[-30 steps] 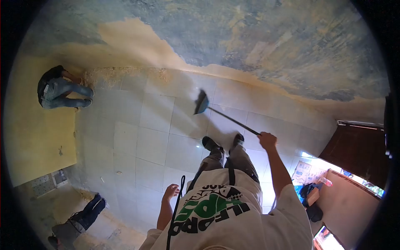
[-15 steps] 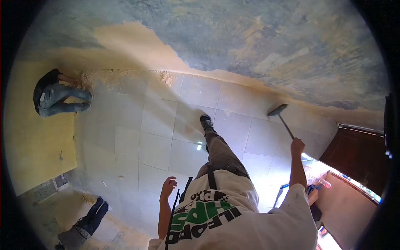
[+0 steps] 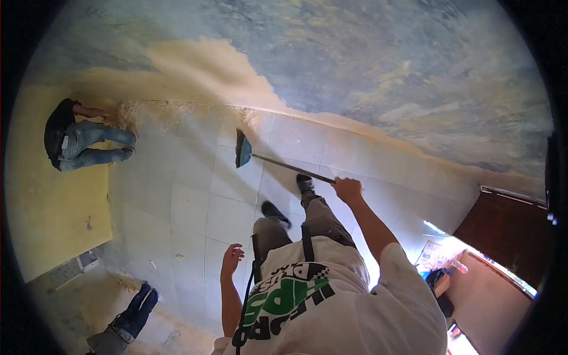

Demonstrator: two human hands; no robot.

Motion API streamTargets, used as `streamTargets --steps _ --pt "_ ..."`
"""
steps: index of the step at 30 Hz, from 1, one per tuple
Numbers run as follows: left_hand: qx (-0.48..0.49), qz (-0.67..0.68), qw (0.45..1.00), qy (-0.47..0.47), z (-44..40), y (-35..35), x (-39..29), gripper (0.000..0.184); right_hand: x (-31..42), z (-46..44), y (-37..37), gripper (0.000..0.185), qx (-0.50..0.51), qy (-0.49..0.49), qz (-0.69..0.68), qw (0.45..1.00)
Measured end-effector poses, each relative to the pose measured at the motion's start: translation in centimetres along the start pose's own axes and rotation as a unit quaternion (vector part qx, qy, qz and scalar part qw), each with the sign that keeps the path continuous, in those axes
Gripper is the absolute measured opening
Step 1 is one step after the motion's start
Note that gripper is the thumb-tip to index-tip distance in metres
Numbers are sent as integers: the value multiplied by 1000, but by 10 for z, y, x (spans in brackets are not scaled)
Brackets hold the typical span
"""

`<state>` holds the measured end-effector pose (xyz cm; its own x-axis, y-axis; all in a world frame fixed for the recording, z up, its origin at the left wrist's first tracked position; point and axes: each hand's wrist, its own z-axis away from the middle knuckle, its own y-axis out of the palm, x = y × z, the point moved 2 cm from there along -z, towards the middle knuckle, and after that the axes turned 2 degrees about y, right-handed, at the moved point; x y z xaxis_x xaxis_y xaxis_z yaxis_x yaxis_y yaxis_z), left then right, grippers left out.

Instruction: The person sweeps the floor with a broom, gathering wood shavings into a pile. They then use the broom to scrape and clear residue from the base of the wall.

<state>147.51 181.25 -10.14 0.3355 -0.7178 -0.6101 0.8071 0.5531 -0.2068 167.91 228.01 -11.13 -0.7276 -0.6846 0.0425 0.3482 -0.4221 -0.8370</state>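
Observation:
My right hand (image 3: 348, 189) is wrapped round the end of a long broom handle. The broom (image 3: 244, 152) has a blue head with dark bristles, held out to the left over the tiled floor (image 3: 231, 216), near the foot of the wall. Whether the bristles touch the tiles I cannot tell. At my left side, my left hand (image 3: 233, 255) hangs with loosely bent fingers apart and nothing in it. My two dark shoes are on the floor between the broom and my body.
Crumbled debris (image 3: 160, 113) lies along the wall's base. One person (image 3: 80, 136) bends over at the left wall; another person (image 3: 127, 319) is at lower left. The wall (image 3: 355, 53) has patchy grey-blue and tan plaster. At right are a dark brown panel (image 3: 500, 219) and a bright opening.
My right hand has swung the broom from the right side across to the left, towards the debris. My second foot now shows ahead of my body. My left hand stays empty.

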Motion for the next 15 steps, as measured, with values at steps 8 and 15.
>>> streamTargets --steps 8,15 --pt "108 -10 993 -54 -51 -89 80 18 -44 165 48 39 45 214 16 976" --pt "144 -6 988 -50 -84 -187 89 21 -35 247 28 40 54 333 113 935"
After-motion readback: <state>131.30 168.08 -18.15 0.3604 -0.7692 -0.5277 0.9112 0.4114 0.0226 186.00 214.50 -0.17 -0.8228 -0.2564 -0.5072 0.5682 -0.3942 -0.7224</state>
